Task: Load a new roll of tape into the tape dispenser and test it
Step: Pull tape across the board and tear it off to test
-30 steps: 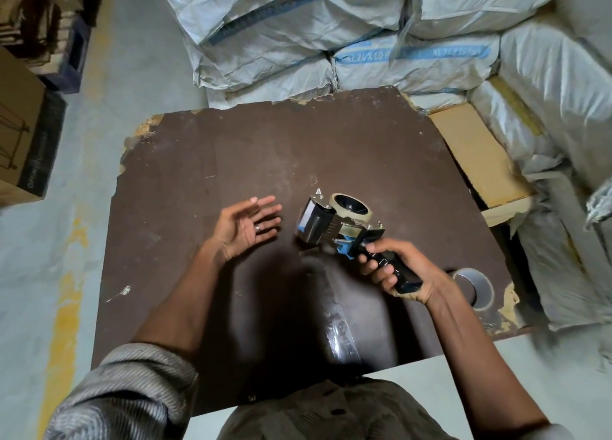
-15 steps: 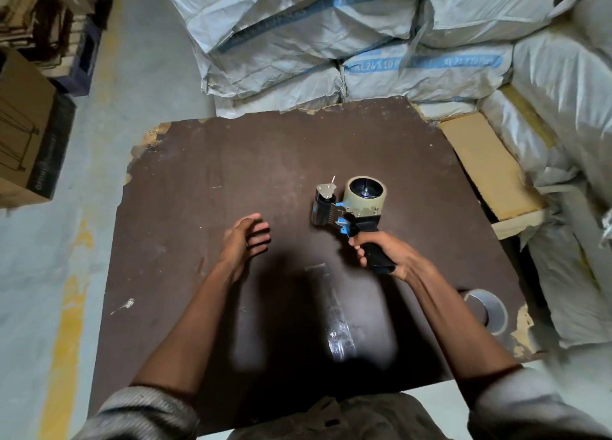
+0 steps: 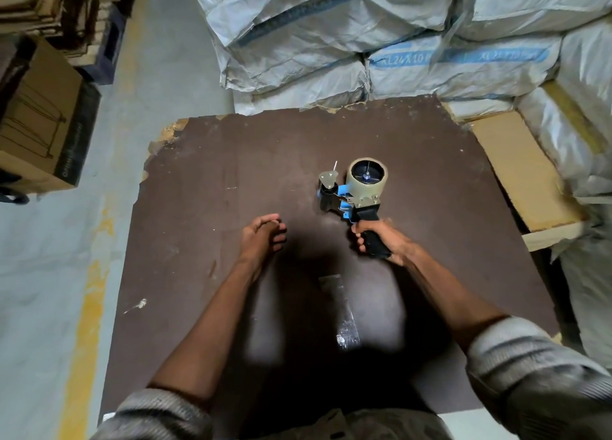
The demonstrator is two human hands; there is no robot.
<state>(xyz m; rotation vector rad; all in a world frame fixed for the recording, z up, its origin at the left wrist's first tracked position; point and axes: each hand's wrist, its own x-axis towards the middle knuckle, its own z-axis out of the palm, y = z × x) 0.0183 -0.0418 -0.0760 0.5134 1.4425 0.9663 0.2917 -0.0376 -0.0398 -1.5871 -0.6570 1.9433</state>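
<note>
Nearest the person, at six o'clock on the board (image 3: 205, 161), a clear strip (image 3: 341, 310) lies stuck flat, running from just under the wrists back toward the body, glinting at its near end. A second ago the dispenser was tilted low over this stretch; it has since been carried away to about one o'clock and stood upright, so the strip reads as a finished test pull, and the task looks close to done. Just beyond the strip, the left hand (image 3: 261, 237) rests near ten o'clock of it with fingers curled loosely together, holding nothing; earlier it was spread open, palm up. The right hand (image 3: 381, 239) is clamped round the black handle of the dispenser (image 3: 351, 191), whose roll (image 3: 367, 179) sits seated on the hub, well clear of the left hand. Whether the nose touches the board I cannot tell. The spare roll that lay at the board's right edge is out of view now. Nothing blocks the board around the tool. Farther off, sacks (image 3: 331, 42) crowd twelve o'clock, a plank (image 3: 516, 164) lies at two, and a carton (image 3: 39, 118) stands at ten.
</note>
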